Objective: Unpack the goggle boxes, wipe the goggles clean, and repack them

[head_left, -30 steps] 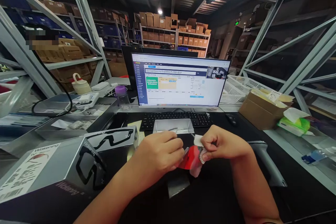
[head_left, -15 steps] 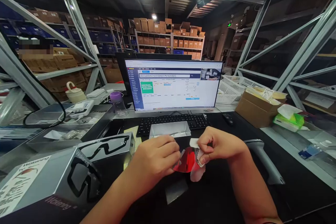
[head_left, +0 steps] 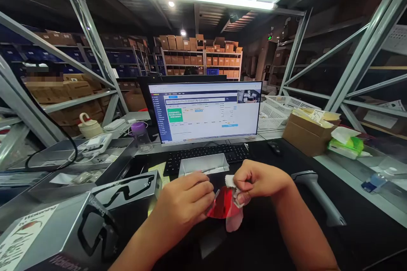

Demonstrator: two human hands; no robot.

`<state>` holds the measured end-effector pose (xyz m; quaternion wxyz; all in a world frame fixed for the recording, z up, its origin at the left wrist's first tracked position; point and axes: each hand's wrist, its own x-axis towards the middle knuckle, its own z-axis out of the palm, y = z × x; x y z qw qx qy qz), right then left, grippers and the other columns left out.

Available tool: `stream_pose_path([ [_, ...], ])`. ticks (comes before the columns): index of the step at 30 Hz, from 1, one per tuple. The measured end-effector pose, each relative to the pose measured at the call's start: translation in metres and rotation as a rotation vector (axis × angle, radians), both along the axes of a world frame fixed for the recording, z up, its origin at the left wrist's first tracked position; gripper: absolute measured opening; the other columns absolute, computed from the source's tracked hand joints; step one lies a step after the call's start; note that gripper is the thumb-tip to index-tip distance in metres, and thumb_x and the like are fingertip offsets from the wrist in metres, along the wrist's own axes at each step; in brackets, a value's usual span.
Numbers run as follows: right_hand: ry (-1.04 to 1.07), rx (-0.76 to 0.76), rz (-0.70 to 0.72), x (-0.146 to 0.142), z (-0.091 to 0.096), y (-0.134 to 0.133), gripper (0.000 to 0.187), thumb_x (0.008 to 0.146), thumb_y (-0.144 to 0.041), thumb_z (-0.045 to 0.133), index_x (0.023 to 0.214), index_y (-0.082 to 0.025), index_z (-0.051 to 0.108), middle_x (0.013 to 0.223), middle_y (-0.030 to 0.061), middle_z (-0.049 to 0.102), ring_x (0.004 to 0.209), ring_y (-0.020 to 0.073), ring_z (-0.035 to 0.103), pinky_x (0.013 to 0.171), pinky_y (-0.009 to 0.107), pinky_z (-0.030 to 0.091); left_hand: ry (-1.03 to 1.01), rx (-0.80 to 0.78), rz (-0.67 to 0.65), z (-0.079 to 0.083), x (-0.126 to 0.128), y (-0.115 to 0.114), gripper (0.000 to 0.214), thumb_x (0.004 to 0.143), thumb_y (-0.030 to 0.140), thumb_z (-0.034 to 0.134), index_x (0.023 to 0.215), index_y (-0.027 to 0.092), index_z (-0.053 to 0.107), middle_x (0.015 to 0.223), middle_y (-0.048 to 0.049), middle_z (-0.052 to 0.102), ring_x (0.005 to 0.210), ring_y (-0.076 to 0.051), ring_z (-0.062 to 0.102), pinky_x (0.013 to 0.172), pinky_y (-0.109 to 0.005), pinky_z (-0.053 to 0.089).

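Between my hands is a shiny red lens [head_left: 220,204], held above the black desk mat. My left hand [head_left: 190,198] closes on its left end, the fingers hiding that edge. With thumb and fingers pinched, my right hand [head_left: 249,182] grips a crumpled white tissue [head_left: 234,220] against the lens's right side. Part of the tissue hangs below the lens, another part sticks up above the pinch. Behind my hands lies an open grey box tray [head_left: 203,163]. Below them a clear plastic piece [head_left: 212,243] rests on the mat.
Two grey goggle boxes [head_left: 68,220] stand at left. A keyboard [head_left: 178,154] and monitor [head_left: 203,114] are ahead. At right are a barcode scanner [head_left: 319,197], a mouse [head_left: 274,148], a cardboard box [head_left: 302,133] and a green tissue pack [head_left: 346,144]. A purple-lidded cup [head_left: 140,135] stands left of the monitor.
The tissue in my right hand has shifted left across the lens, and more red shows beneath my fingers. My left hand keeps its hold. The camera view has tilted slightly up.
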<state>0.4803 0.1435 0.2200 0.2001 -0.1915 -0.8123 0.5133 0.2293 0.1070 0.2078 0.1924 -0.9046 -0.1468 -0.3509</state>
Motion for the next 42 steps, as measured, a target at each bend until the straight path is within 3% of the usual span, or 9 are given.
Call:
stream_pose_path([
  [5, 0.063, 0.053, -0.325, -0.035, -0.003, -0.023, 0.045, 0.083, -0.029, 0.072, 0.061, -0.021, 0.034, 0.058, -0.0082, 0.037, 0.054, 0.0067, 0.031, 0.047, 0.019, 0.023, 0.007, 0.077, 0.014, -0.002, 0.005, -0.001, 0.024, 0.100, 0.018, 0.049, 0.083, 0.014, 0.066, 0.080, -0.0038, 0.070, 0.089, -0.019, 0.067, 0.087, -0.034, 0.059],
  [9, 0.118, -0.076, -0.172, -0.025, -0.001, -0.014, 0.049, 0.082, -0.037, 0.075, 0.061, -0.021, 0.033, 0.057, -0.0089, 0.034, 0.052, 0.0059, 0.029, 0.045, 0.018, 0.023, -0.007, 0.095, 0.014, 0.002, -0.002, 0.002, 0.018, 0.099, 0.018, 0.052, 0.090, 0.013, 0.067, 0.094, -0.0044, 0.073, 0.100, -0.020, 0.067, 0.103, -0.039, 0.052],
  [12, 0.162, -0.121, -0.119, 0.000, 0.001, -0.001, 0.054, 0.076, -0.038, 0.081, 0.057, -0.021, 0.034, 0.055, -0.0084, 0.036, 0.050, 0.0058, 0.034, 0.046, 0.018, 0.028, -0.038, 0.082, 0.012, 0.008, -0.011, 0.004, 0.016, 0.098, 0.022, 0.055, 0.090, 0.013, 0.066, 0.092, -0.0048, 0.073, 0.096, -0.019, 0.066, 0.096, -0.035, 0.054],
  [19, 0.906, -0.218, -0.653, 0.028, 0.008, 0.010, 0.054, 0.066, -0.028, 0.091, 0.060, -0.021, 0.037, 0.054, -0.0077, 0.045, 0.049, 0.0081, 0.043, 0.045, 0.018, 0.037, -0.248, 0.094, 0.098, 0.024, -0.035, 0.002, 0.010, 0.088, 0.009, 0.063, 0.094, 0.016, 0.064, 0.090, -0.0051, 0.072, 0.093, -0.019, 0.065, 0.083, -0.033, 0.057],
  [23, 1.125, -0.313, -0.836, 0.022, 0.008, 0.011, 0.044, 0.063, -0.020, 0.091, 0.064, -0.020, 0.047, 0.065, -0.0045, 0.055, 0.060, 0.0095, 0.053, 0.053, 0.017, 0.047, -0.337, 0.134, 0.118, 0.022, -0.038, 0.004, 0.012, 0.085, 0.006, 0.065, 0.093, 0.015, 0.064, 0.088, -0.0060, 0.070, 0.092, -0.020, 0.063, 0.083, -0.035, 0.057],
  [27, 1.149, -0.410, -0.815, 0.007, 0.005, 0.007, 0.031, 0.066, -0.019, 0.086, 0.069, -0.021, 0.055, 0.079, -0.0003, 0.064, 0.085, 0.0175, 0.065, 0.071, 0.024, 0.057, -0.438, 0.179, 0.190, 0.012, -0.035, 0.006, 0.015, 0.082, 0.003, 0.069, 0.092, 0.014, 0.065, 0.091, -0.0076, 0.070, 0.095, -0.022, 0.062, 0.085, -0.037, 0.054],
  [30, 1.145, -0.511, -0.748, -0.011, 0.005, 0.001, 0.026, 0.061, -0.010, 0.080, 0.074, -0.021, 0.060, 0.086, 0.0003, 0.068, 0.095, 0.0179, 0.067, 0.079, 0.025, 0.058, -0.582, 0.206, 0.355, 0.003, -0.029, 0.007, 0.014, 0.081, 0.005, 0.073, 0.089, 0.014, 0.066, 0.088, -0.0065, 0.069, 0.088, -0.020, 0.061, 0.080, -0.035, 0.051],
  [34, 1.004, -0.673, -0.537, -0.043, 0.000, -0.011, 0.039, 0.052, -0.001, 0.068, 0.086, -0.019, 0.064, 0.098, 0.0038, 0.072, 0.096, 0.0186, 0.069, 0.085, 0.028, 0.056, -0.620, 0.254, 0.564, -0.005, -0.018, 0.008, 0.008, 0.083, 0.013, 0.073, 0.088, 0.016, 0.068, 0.086, -0.0047, 0.069, 0.085, -0.021, 0.060, 0.077, -0.033, 0.049],
  [42, 0.958, -0.480, -0.422, -0.098, -0.032, -0.021, 0.047, 0.069, -0.028, 0.088, 0.078, -0.022, 0.041, 0.075, -0.0051, 0.055, 0.066, 0.0094, 0.050, 0.061, 0.019, 0.042, -0.559, 0.251, 0.703, -0.020, -0.005, 0.013, 0.006, 0.089, 0.021, 0.064, 0.086, 0.017, 0.066, 0.090, -0.0065, 0.072, 0.088, -0.024, 0.063, 0.075, -0.035, 0.051],
])
